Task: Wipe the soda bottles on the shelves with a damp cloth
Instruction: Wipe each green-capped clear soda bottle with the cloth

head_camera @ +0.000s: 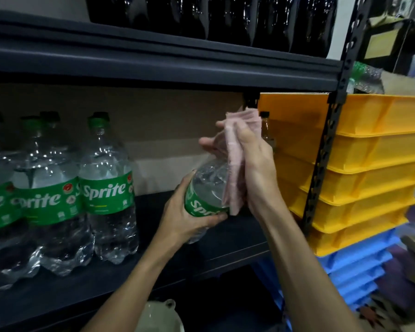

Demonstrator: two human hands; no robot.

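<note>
A clear Sprite bottle (205,188) with a green label is tilted to the right above the dark shelf (153,257). My left hand (187,212) grips it around the label from below. My right hand (249,161) holds a pink cloth (235,164) wrapped over the bottle's neck and shoulder; the cap is hidden under the cloth. Three more Sprite bottles (106,185) stand upright on the shelf at the left.
Dark soda bottles (225,15) line the upper shelf. A stack of yellow crates (369,164) on blue crates (359,271) stands right of the shelf's black upright post (326,140). A small amber bottle (265,125) is behind my right hand. A pale bowl (158,315) sits below.
</note>
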